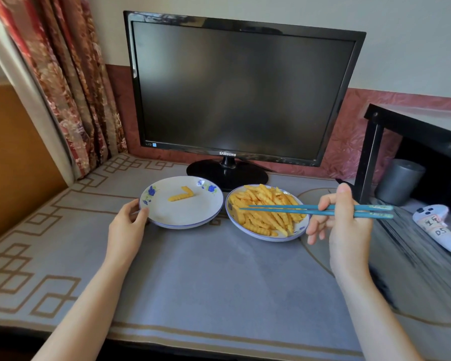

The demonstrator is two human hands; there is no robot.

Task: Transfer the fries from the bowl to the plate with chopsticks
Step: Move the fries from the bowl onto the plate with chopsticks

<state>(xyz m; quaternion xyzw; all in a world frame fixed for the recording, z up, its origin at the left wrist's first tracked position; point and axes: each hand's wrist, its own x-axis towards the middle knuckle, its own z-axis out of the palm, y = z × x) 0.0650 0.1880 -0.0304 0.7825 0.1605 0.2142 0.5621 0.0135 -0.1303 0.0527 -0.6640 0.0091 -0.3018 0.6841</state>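
Note:
A white plate (182,217) with blue flowers sits at centre left, and two crinkle fries (181,196) lie on it. To its right stands a white bowl (267,237) piled with crinkle fries (266,212). My left hand (126,220) holds the plate's left rim between thumb and fingers. My right hand (343,222) grips a pair of teal chopsticks (292,209). Their tips hover over the left half of the bowl, slightly apart, with nothing between them.
A black monitor (235,92) on its round stand rises right behind the two dishes. A white controller (438,227), a grey cup (399,181) and a black shelf (414,126) stand at the right. A curtain (71,87) hangs at the left. A grey patterned cloth (206,282) covers the table.

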